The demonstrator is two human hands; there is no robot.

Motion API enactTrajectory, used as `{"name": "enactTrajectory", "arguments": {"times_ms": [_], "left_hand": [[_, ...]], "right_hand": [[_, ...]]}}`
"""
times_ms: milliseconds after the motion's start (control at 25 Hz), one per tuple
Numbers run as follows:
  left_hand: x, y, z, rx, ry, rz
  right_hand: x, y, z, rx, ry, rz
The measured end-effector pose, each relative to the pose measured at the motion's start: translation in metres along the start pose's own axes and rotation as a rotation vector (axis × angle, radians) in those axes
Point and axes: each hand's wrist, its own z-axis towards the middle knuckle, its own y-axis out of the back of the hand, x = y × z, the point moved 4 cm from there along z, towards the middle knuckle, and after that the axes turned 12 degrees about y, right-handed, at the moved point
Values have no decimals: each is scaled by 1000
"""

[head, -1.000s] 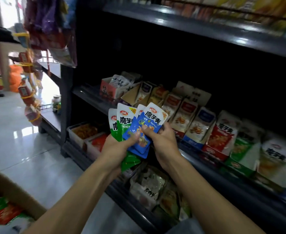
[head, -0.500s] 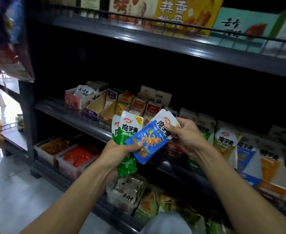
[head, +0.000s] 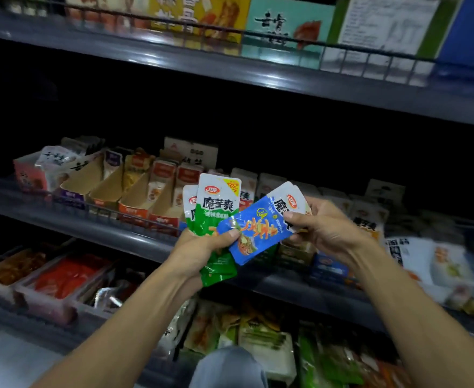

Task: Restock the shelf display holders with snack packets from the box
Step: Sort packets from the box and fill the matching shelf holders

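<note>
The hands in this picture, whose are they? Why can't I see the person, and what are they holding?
The camera sits on a person's head and looks down, so you only see their arms. There is no machine here, just two bare hands in front of a shop shelf. The left hand holds a bunch of green snack packets, with its thumb on a blue snack packet. The right hand has its grip on the top end of the blue ones. Behind them, cardboard display holders stand in a row on the shelf, some with packets inside. Lower down are plastic trays with red and orange food. Parts are blurry.
</note>
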Motion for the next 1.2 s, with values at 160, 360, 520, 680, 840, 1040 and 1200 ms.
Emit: {"name": "enactTrajectory", "arguments": {"times_ms": [160,360,520,680,840,1040,1200], "left_hand": [[30,-48,22,51,96,64],[48,-85,35,140,183,101],[53,-82,41,97,189,161],[51,-74,44,45,150,228],[49,-72,48,6,115,247],[52,-76,48,19,82,239],[56,-70,52,49,40,217]], "right_hand": [[5,80,-24,-126,59,-172],[10,160,-44,-325,102,-471],[6,168,-31,-355,141,-606],[4,163,-3,-282,182,-852],[-14,146,24,-64,146,-998],[-29,139,36,81,158,-1177],[-25,146,42,-15,182,-1219]]}}
